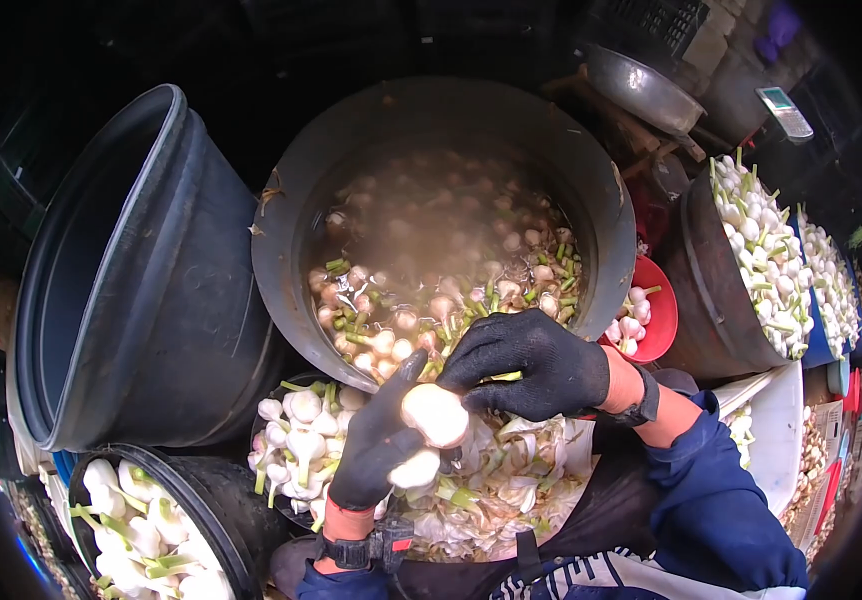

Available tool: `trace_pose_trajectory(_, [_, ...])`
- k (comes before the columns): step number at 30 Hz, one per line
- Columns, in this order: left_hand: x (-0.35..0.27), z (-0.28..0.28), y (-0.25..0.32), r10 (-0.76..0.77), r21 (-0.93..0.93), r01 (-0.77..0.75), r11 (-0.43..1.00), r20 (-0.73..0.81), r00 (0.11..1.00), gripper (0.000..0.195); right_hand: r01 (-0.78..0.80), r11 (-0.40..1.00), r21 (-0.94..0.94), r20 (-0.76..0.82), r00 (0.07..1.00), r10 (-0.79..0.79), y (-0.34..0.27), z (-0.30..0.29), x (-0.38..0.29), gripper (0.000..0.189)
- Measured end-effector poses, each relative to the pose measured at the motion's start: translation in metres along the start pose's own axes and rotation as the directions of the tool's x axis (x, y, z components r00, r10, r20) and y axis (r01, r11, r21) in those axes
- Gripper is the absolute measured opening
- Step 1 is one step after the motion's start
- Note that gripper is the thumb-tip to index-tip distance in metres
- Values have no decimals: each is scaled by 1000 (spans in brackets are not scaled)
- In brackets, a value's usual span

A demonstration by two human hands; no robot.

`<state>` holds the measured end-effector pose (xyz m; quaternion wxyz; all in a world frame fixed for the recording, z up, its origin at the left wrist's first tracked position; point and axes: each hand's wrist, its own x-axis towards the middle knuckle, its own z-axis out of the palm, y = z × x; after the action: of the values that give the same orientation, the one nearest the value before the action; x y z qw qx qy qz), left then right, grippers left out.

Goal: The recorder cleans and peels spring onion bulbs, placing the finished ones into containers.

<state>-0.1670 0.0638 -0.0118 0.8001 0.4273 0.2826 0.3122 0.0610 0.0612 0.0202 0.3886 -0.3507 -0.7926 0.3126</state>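
My left hand (382, 442), in a black glove, holds a large white garlic bulb (435, 415); a second white bulb (414, 469) shows just below it, by the same fingers. At the first bulb's right side is my right hand (528, 365), also black-gloved, its fingers bent around a green stem (506, 376) that partly shows. Whether it holds a tool is hidden. Behind both hands a large round tub (281, 247) contains murky water with many garlic bulbs (382, 342) and cut green stems. Beneath the hands lies a heap of garlic skins (506, 495).
Left stands a large dark barrel (198, 300), tilted. Peeled garlic fills a black bucket (206, 495) at lower left; more garlic (305, 427) lies beside my left hand. A red bowl (667, 315), a heaped container (716, 300), a metal basin (645, 86) and a phone-like device (785, 112) are right.
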Motion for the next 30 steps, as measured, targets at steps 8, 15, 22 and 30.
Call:
trace_pose_trajectory(8, [6,-6,-18,138,100,-136,986,-7,990,78,52,930,-363,-122,987,-102,-4,18,-3,14])
trace_pose_trajectory(15, [2,13,-11,65,444,-10,896,-109,992,47,98,847,-522,-14,992,-123,-5,22,-6,21])
trace_pose_trajectory(22, [-3,16,-13,400,762,-338,552,114,910,62,-140,932,-333,-172,981,86,1,33,-5,10])
trace_pose_trajectory(30, [-3,14,-14,426,714,-343,610,70,902,64,-427,901,74,84,903,421,5,10,-2,19])
